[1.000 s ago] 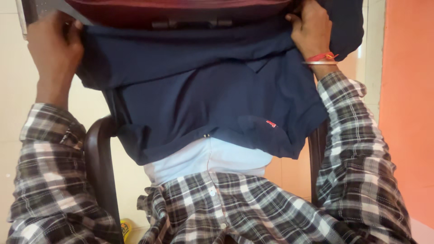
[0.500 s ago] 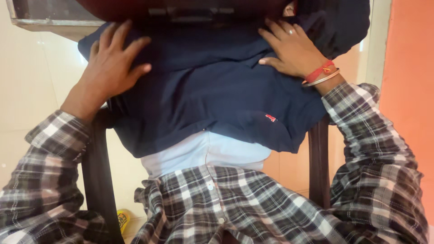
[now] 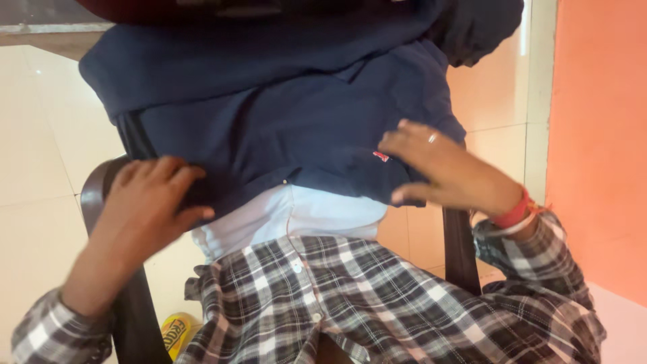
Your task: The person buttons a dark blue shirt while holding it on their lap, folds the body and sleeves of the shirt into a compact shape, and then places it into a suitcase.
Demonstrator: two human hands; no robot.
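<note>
A navy blue shirt (image 3: 290, 114) lies folded on top of a pile of clothes on a dark plastic chair (image 3: 138, 323). Under it show a pale blue garment (image 3: 296, 219) and a black-and-white checked shirt (image 3: 350, 296). My left hand (image 3: 148, 202) rests flat, fingers spread, on the navy shirt's lower left edge by the chair arm. My right hand (image 3: 441, 168), with a ring and red wrist bands, lies flat on the shirt's lower right edge near a small red tag (image 3: 381, 156). Neither hand grips anything.
A dark red object (image 3: 202, 8) rests at the top against the chair back. The floor is pale cream tile (image 3: 34, 162), with an orange wall (image 3: 596, 135) on the right. A yellow item (image 3: 176, 331) lies on the floor below the chair's left arm.
Both hands have slid down from the top of the navy shirt to its lower edge, going from gripping its upper corners to lying flat on it. The view has shifted slightly left.
</note>
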